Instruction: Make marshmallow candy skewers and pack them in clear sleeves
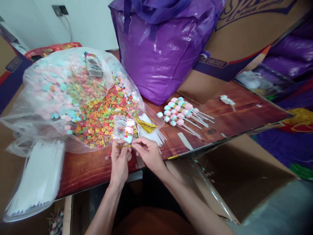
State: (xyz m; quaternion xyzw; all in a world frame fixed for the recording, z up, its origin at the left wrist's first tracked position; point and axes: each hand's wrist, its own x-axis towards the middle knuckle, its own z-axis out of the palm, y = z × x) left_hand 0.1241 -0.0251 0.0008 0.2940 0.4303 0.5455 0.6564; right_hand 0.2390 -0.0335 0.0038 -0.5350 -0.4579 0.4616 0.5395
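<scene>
My left hand (119, 163) is closed, its thumb and fingers pinching the gathered end of a small clear printed bag (119, 126). Pink, white and blue marshmallows (129, 132) show inside that bag. A gold twist tie (124, 146) lies across the pinched neck, over my left fingertips. Just to the right, my right hand (150, 155) is closed on one end of the tie. Loose gold twist ties (146, 125) rest on white sticks (158, 137) beyond my right hand. Ring-shaped gummies (99, 122) are heaped beyond my left hand.
Finished marshmallow skewers (179, 111) lie in a pile to the right. A large plastic bag (49, 91) spreads over the table's left part, with a packet of small bags (93, 65) on it. White sticks (39, 173) hang over the front edge. A purple bag (161, 55) stands behind.
</scene>
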